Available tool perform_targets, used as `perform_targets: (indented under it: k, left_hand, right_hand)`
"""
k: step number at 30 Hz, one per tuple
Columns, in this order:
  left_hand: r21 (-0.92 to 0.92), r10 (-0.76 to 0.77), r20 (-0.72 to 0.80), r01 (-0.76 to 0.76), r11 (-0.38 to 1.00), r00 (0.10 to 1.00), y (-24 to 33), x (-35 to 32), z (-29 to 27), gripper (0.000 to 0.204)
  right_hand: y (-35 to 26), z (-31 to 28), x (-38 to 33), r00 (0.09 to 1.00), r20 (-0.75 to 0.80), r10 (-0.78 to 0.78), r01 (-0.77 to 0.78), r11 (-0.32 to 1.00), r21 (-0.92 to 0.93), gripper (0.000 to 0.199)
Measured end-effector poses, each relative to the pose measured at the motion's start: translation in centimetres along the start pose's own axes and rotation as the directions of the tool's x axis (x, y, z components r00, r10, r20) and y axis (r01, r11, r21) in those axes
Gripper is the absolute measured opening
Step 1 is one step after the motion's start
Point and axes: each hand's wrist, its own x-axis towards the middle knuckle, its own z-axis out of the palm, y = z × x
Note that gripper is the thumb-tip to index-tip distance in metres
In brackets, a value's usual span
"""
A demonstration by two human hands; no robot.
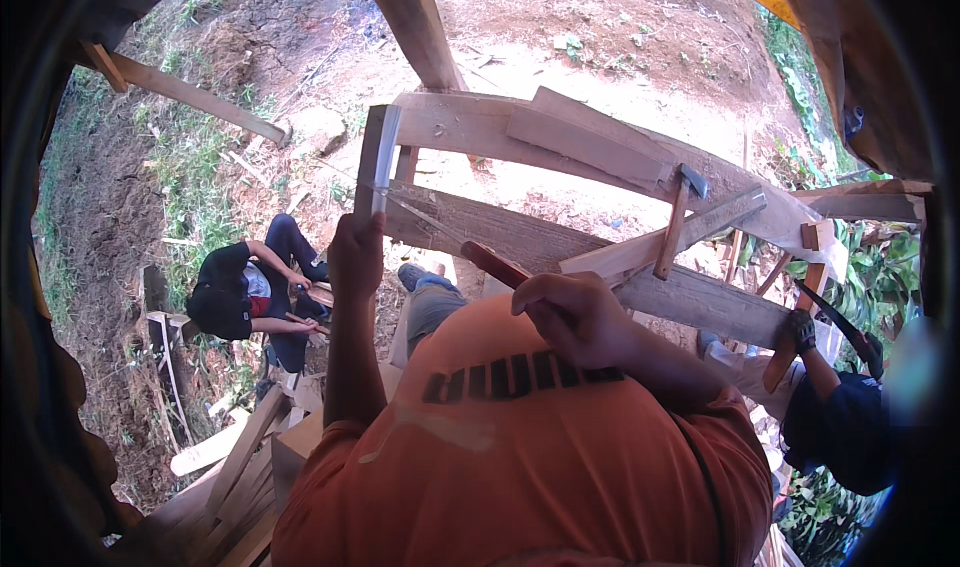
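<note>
orange shirt (pixel 560 467) fills the foreground. just past it the left hand (pixel 356 252) is clenched round an upright wooden post (pixel 378 157), stiff, rough and heavy-looking, best gripped low as here. right hand (pixel 580 317) is wrapped tight on a red tool handle (pixel 492 263), smooth and light by the look, its head hidden, over the plank frame (pixel 560 137).

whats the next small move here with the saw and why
Probably bring the right hand and its red-handled tool up to the wooden piece that the left hand grips upright: the tool sits apart from that piece, not yet touching it.
</note>
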Motion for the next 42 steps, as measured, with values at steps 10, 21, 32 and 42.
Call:
perform_targets:
  k: [10,21,32,42]
  left_hand:
    - [-0.013,-0.117,0.003,0.117,0.993,0.993,0.7,0.0,-3.9,0.051]
    - [0.033,0.043,0.047,-0.044,0.998,0.998,2.0,-0.4,-3.9,0.042]
    - [0.049,0.047,0.082,-0.051,0.997,0.996,4.2,-0.5,-3.9,0.046]
    - [0.121,0.129,0.186,-0.153,0.981,0.974,3.6,-2.4,-2.2,0.044]
  right_hand:
    - [-0.2,-1.0,-0.4,0.999,0.013,-0.038,0.038,0.999,-0.013,0.013]
    - [-0.4,-0.6,0.8,0.999,0.046,0.023,-0.023,1.0,-0.016,0.012]
    - [1.4,2.8,3.1,1.0,0.013,-0.026,0.027,0.997,-0.076,0.014]
    - [1.0,3.3,4.3,0.999,-0.002,-0.048,0.048,0.994,-0.103,0.014]
